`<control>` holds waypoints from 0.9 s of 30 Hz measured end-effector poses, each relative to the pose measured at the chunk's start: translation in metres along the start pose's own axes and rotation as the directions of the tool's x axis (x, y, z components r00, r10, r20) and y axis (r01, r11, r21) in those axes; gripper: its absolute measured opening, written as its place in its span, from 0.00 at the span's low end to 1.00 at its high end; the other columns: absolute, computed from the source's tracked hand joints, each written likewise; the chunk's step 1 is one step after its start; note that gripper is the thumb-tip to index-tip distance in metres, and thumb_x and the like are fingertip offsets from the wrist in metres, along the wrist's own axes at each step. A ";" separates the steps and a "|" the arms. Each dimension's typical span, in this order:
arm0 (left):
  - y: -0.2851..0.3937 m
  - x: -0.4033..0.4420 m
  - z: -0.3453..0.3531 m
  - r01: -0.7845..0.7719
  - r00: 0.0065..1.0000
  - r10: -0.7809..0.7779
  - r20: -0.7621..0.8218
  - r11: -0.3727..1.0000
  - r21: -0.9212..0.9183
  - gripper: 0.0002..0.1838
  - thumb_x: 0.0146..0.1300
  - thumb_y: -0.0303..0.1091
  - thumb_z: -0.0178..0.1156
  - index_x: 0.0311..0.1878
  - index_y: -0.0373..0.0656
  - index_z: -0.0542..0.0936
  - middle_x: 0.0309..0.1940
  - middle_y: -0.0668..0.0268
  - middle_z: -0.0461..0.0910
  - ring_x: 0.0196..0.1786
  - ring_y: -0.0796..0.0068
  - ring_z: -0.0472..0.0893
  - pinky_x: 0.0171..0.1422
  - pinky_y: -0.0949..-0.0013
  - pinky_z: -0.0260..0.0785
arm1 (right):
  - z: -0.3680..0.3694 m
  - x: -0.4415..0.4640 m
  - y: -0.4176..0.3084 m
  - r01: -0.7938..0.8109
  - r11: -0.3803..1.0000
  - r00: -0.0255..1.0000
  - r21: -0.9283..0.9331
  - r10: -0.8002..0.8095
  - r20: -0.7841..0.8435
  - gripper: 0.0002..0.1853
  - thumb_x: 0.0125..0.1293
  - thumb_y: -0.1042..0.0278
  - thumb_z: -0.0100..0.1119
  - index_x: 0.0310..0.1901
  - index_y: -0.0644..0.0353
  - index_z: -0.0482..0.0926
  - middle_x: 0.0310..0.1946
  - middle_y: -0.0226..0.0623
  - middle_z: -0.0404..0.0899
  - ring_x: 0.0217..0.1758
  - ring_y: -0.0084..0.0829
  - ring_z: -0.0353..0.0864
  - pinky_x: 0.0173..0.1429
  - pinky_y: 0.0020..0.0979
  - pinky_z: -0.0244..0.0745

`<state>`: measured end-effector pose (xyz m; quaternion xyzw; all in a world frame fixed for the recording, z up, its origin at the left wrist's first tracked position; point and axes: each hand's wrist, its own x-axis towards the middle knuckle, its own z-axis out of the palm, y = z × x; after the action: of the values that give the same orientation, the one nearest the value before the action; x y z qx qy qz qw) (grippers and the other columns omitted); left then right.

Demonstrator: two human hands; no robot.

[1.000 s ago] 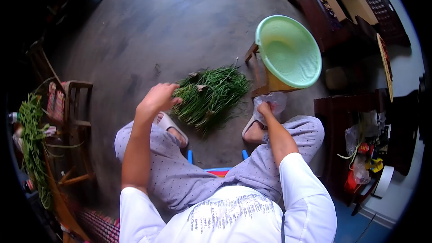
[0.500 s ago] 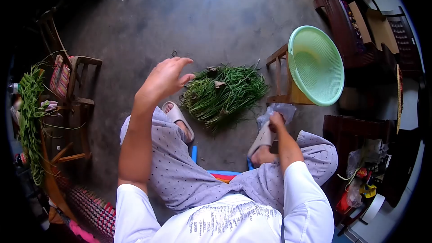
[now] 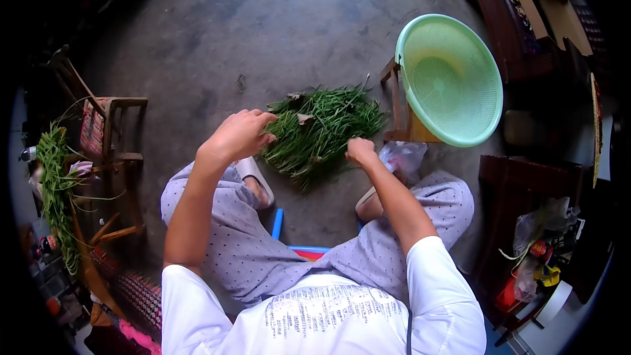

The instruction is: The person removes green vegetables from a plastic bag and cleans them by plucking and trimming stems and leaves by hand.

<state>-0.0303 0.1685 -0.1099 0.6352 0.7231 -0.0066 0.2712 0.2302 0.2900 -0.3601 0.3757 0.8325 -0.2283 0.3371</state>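
A loose heap of long, thin green stalks like chives (image 3: 325, 128) lies on the floor before me, with a few dry brown leaves on top. At its left edge is my left hand (image 3: 242, 135), thumb and fingers apart, holding nothing I can see. My right hand (image 3: 361, 151) is closed by the heap's lower right edge; whatever may be in its fingers is hidden. Just right of that hand a clear plastic bag (image 3: 404, 159) rests near my foot. A light green basket (image 3: 453, 79) leans tilted on a wooden stool (image 3: 420, 133).
On the left stands a wooden chair (image 3: 118, 102) with a woven seat. More long green stalks (image 3: 56, 190) hang beside it. Dark wooden furniture (image 3: 526, 187) with plastic bags and packets lines the right side. Bare concrete floor (image 3: 276, 26) stretches beyond the heap.
My left hand has lowered toward the heap's left side. The right hand has moved left, from the plastic bag to the heap's lower right edge. The view has shifted slightly.
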 end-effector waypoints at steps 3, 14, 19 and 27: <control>0.007 -0.014 -0.007 -0.043 0.993 0.047 0.110 0.999 -0.031 0.20 0.59 0.39 0.57 0.53 0.42 0.74 0.47 0.56 0.77 0.52 0.56 0.75 0.56 0.60 0.67 | -0.006 -0.004 -0.027 0.415 0.910 0.900 -0.008 -0.412 -0.145 0.11 0.50 0.63 0.61 0.32 0.60 0.79 0.34 0.42 0.80 0.41 0.43 0.78 0.43 0.40 0.75; -0.023 -0.027 -0.011 0.004 1.000 -0.005 -0.018 0.998 -0.070 0.23 0.59 0.37 0.59 0.58 0.44 0.70 0.49 0.56 0.75 0.53 0.55 0.73 0.58 0.61 0.65 | 0.123 0.006 -0.101 0.431 0.673 0.589 -0.601 -0.715 -0.377 0.20 0.57 0.64 0.46 0.51 0.64 0.71 0.46 0.41 0.71 0.54 0.37 0.69 0.63 0.38 0.60; -0.030 -0.029 -0.014 -0.001 0.992 -0.011 -0.124 0.995 -0.099 0.23 0.59 0.36 0.59 0.58 0.44 0.70 0.50 0.56 0.75 0.53 0.55 0.72 0.59 0.60 0.64 | 0.148 0.022 -0.084 0.354 0.513 0.585 -0.782 -0.774 -0.242 0.20 0.57 0.61 0.47 0.50 0.60 0.72 0.44 0.37 0.71 0.53 0.36 0.67 0.62 0.45 0.58; -0.031 -0.014 -0.019 -0.059 0.983 0.027 -0.183 0.983 -0.172 0.23 0.59 0.36 0.58 0.58 0.43 0.70 0.50 0.56 0.74 0.53 0.55 0.72 0.58 0.61 0.64 | 0.125 0.035 -0.084 0.548 0.388 0.562 -0.741 -0.827 -0.017 0.12 0.53 0.62 0.51 0.38 0.54 0.78 0.37 0.32 0.69 0.46 0.32 0.65 0.51 0.36 0.60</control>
<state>-0.0658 0.1563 -0.0986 0.6223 0.7284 0.1209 0.2600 0.1965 0.1761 -0.4584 -0.1240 0.9806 0.0412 0.1458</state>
